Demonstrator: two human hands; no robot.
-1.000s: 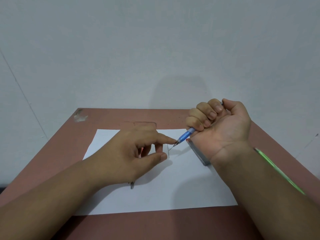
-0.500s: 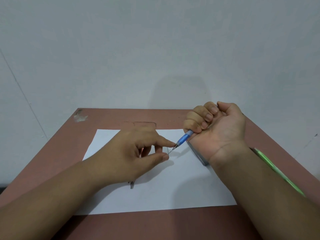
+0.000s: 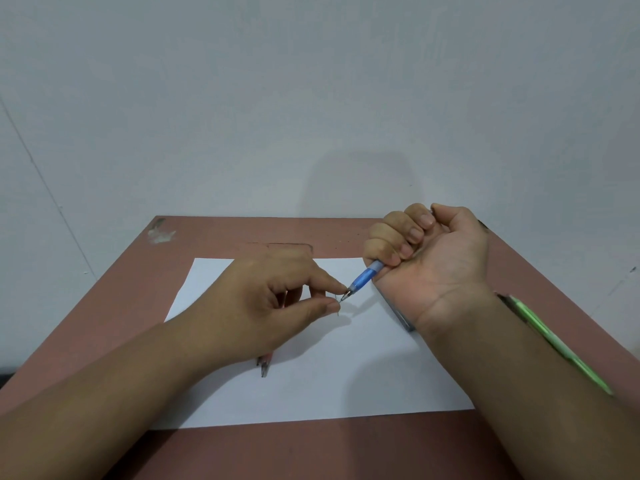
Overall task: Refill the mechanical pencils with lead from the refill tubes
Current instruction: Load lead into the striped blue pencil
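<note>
Lead [image 3: 338,304] shorter at tip than before | left hand [image 3: 277,306] fingers pinch lead | right hand [image 3: 429,258] fingers clamp blue pencil [image 3: 363,279]

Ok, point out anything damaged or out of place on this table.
The table has a chipped, scuffed patch at its far left corner, where the reddish surface is worn pale. A green pencil lies off the paper, beside the right forearm. Otherwise nothing stands out.
</note>
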